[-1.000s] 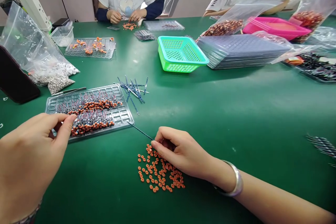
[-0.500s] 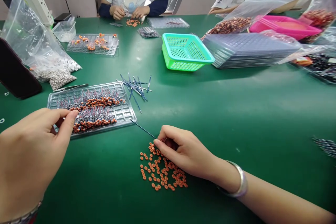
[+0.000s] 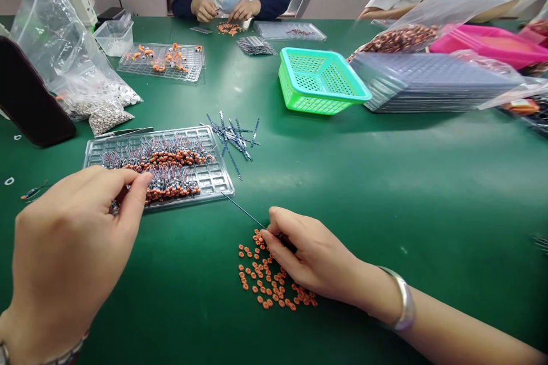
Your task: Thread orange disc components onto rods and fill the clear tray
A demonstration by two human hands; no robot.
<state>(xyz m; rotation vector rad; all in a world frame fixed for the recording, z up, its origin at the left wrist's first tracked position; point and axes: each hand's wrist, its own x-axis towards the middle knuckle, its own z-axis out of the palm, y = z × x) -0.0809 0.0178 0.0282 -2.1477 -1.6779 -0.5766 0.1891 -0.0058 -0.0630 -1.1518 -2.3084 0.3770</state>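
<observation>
a turquoise basket [image 3: 321,77] is set mid-table beside stacked clear trays [image 3: 432,82]. a pink tray [image 3: 488,45] lies beyond. a dark phone [image 3: 29,97] is propped near plastic bags [image 3: 64,63].

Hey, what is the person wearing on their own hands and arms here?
Both hands are bare, no gloves. The right hand has a smooth silver bangle at the wrist, and the forearm behind it is uncovered. The left hand has a metal band at the wrist, mostly cut off by the frame edge.
</observation>
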